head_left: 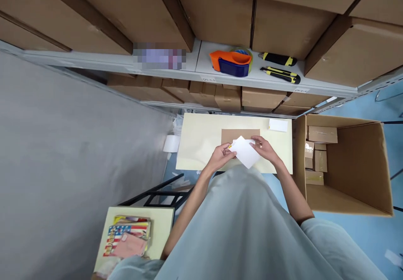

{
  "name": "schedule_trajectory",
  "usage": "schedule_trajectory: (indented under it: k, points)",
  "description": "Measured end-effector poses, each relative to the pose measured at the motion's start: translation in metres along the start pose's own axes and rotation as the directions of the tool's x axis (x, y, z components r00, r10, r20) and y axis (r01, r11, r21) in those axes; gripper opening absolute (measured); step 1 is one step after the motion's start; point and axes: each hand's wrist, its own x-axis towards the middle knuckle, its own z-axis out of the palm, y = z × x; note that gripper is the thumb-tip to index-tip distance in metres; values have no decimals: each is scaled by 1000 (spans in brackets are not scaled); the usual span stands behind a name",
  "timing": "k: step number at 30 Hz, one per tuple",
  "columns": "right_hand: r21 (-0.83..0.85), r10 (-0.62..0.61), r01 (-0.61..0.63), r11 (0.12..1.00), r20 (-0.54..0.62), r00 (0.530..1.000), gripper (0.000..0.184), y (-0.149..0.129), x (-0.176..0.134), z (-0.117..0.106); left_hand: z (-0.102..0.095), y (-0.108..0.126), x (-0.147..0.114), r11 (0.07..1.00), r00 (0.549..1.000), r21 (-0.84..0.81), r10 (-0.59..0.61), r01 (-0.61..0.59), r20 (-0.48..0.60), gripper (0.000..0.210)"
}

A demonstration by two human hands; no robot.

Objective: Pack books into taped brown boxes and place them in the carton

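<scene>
Head view: just beyond the pale shirt [242, 225], I see the left hand [219, 157], its fingers pinching the left side of some white papers [247, 153]; the right hand [265, 149] has its fingers pinching their upper right. The papers overlap a brown sheet [241, 134] on the table [200, 133]. A white stack [278, 125] lies at its far right corner, a cardboard box [355, 154] just beside. Beyond, a shelf [204, 64] bears a tape dispenser [231, 66] and two cutters [281, 75].

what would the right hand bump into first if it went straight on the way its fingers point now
Probably the white, flat, straight-edged paper-like pieces directly ahead of the right hand; beyond them, the left hand seems in line, though depth is unclear.
</scene>
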Motion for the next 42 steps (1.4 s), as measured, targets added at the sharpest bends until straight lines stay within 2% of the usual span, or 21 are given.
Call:
schedule_trajectory:
  k: [5, 8, 12, 17, 20, 26, 31, 36, 42]
  points:
    - [188, 38, -53, 981, 79, 996, 58, -43, -37, 31, -6, 10, 8, 997, 999, -80, 17, -20, -30, 53]
    - [204, 31, -31, 978, 3, 1000, 58, -57, -47, 40, -12, 14, 15, 999, 996, -30, 41, -43, -75, 56]
    - [153, 47, -32, 988, -95, 994, 54, -54, -50, 50, -23, 17, 18, 997, 992, -11, 75, -76, -101, 61]
    - [154, 44, -2, 988, -274, 961, 55, -52, -49, 60, -40, 22, 0, 998, 995, 2, 55, -55, 88, 57]
    - [141, 23, 24, 990, -321, 947, 52, -59, -53, 63, -48, 24, -15, 998, 988, 20, 63, -66, 142, 50]
    - [114, 15, 24, 993, -326, 945, 45, -76, -62, 67, -56, 27, -36, 990, 984, 80, 102, -114, 149, 44]
    - [154, 13, 37, 987, -314, 949, 46, -81, -64, 70, -56, 35, -43, 968, 970, 143, 184, -206, 157, 38]
    - [204, 31, 32, 978, -301, 953, 47, -81, -65, 72, -54, 36, -47, 955, 955, 115, 254, -273, 153, 33]
    - [208, 16, 49, 977, -300, 954, 44, -79, -67, 72, -49, 31, -49, 953, 954, 105, 269, -284, 133, 32]
